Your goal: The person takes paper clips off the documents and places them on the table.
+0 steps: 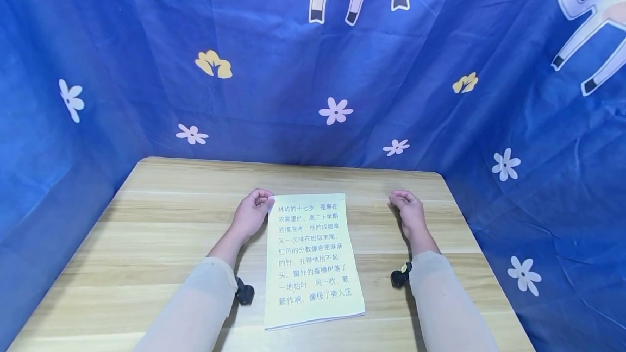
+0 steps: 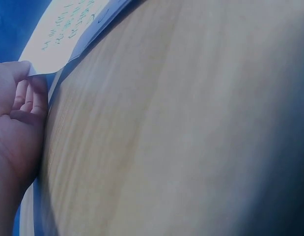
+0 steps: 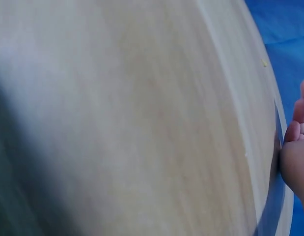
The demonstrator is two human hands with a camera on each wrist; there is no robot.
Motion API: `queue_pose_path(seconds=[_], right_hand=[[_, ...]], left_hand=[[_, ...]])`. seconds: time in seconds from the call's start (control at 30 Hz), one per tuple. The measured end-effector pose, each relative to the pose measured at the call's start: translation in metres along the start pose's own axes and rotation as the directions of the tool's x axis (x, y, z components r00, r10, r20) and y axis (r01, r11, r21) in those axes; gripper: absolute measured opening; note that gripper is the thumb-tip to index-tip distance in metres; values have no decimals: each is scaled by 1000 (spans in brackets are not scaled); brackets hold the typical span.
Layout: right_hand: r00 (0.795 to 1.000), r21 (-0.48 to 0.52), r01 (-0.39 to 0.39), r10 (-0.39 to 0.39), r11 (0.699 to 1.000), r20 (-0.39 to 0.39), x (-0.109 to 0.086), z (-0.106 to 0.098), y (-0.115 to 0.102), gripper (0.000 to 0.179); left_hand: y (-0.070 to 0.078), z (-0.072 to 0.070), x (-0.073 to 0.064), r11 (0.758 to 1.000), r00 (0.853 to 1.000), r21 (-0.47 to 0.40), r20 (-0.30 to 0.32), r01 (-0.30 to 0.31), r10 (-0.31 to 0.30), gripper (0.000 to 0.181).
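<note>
A pale yellow stack of paper sheets, printed with lines of Chinese text, lies on the wooden table in front of me. My left hand pinches its upper left corner between thumb and fingers. The left wrist view shows that corner of the paper raised slightly, with a lower sheet's edge behind it. To the right, apart from the stack, my right hand rests by the table with its fingers loosely curled and holding nothing. Only part of the right hand shows at the edge of the right wrist view.
The light wooden table has rounded far corners. A blue curtain with flowers and animal figures hangs behind it and along both sides. Black wrist cameras sit on the left wrist and the right wrist.
</note>
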State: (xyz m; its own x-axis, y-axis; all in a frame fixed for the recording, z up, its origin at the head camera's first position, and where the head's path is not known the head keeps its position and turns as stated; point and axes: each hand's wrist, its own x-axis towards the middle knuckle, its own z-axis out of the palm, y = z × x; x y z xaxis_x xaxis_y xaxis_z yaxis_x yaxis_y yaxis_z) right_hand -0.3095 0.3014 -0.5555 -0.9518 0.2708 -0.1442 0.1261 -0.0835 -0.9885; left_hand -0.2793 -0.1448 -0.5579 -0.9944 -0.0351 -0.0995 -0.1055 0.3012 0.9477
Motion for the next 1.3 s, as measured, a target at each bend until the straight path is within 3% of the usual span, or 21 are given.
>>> queue_pose_path(seconds=[0.27,0.33,0.5,0.57,0.7,0.83,1.0,1.17,1.3], right_hand=[[987,232,-13,50,973,-153,-5,3,-5,64],[973,286,11,56,958,-222,-9,8,-7,64],[912,357,130,30,925,-409,-18,27,-12,46],[893,338,157,12,928,-450,-22,35,-14,45],[881,305,185,-20,934,-473,-29,53,-19,50],[893,308,186,-30,933,-448,-35,68,-19,57],[933,295,149,-34,944,-359,-43,85,-15,58],[973,264,119,-60,957,-221,-52,99,-12,56],[994,218,78,-61,973,-86,-56,108,-9,57]], left_hand=[[3,1,-3,1000,1000,1,-4,-1,1,24],[3,1,-4,1000,1000,1,-4,-1,1,24],[3,1,-4,1000,1000,1,-5,-1,1,24],[3,1,-3,1000,1000,0,-5,-3,3,24],[2,1,-2,1000,1000,3,-5,-3,3,24],[0,0,-2,1000,1000,9,-6,-6,6,24],[0,1,-1,1000,1000,7,-4,-12,12,24],[0,1,-1,1000,1000,1,-5,-15,15,24],[0,1,-1,1000,1000,3,-1,-10,10,25]])
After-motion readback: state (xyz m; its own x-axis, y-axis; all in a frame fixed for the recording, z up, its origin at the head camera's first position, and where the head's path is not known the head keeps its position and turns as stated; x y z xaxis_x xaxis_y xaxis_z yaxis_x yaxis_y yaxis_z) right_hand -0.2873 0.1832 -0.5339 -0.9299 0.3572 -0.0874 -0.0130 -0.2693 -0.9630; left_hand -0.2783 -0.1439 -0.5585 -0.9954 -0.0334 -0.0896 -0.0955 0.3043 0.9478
